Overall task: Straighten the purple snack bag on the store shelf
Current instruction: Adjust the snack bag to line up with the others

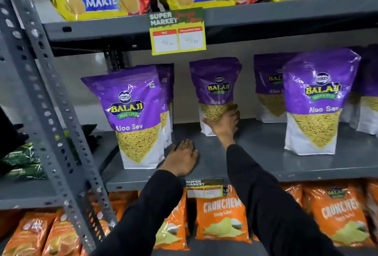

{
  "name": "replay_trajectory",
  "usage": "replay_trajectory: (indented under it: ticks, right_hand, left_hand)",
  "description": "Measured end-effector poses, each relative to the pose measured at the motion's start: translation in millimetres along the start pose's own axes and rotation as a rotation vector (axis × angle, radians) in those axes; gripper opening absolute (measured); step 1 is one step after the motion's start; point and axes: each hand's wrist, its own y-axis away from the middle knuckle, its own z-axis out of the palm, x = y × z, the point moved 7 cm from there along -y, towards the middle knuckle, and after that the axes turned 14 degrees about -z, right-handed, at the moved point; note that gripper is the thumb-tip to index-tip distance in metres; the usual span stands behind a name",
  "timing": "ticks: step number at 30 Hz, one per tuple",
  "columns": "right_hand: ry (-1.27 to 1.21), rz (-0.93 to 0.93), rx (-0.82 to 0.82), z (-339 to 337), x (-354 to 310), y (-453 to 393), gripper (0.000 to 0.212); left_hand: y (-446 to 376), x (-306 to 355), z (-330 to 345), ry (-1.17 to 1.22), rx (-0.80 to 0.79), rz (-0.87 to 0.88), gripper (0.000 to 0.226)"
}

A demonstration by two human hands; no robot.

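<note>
A purple Balaji Aloo Sev snack bag (214, 84) stands upright at the back middle of the grey shelf (255, 153). My right hand (224, 121) reaches in and grips its lower front, fingers wrapped over the yellow window and the white base. My left hand (181, 158) lies flat, palm down, on the shelf's front part, holding nothing, just right of another purple bag (133, 116) that stands near the front edge. Both arms wear black sleeves.
More purple bags stand at the right (315, 102) and behind the left one. Yellow Marie biscuit packs (98, 0) fill the shelf above, and a price tag (178, 30) hangs from it. Orange Crunchem bags (221, 217) sit below. A perforated grey upright (47, 112) rises on the left.
</note>
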Motion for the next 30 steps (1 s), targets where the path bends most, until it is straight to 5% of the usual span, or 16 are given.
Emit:
replay_trajectory:
  ticks: [30]
  right_hand:
    - [-0.004, -0.056, 0.05, -48.2, -10.3, 87.1, 0.134]
  left_hand:
    - [0.5, 4.0, 0.8, -0.014, -0.031, -0.028, 0.058]
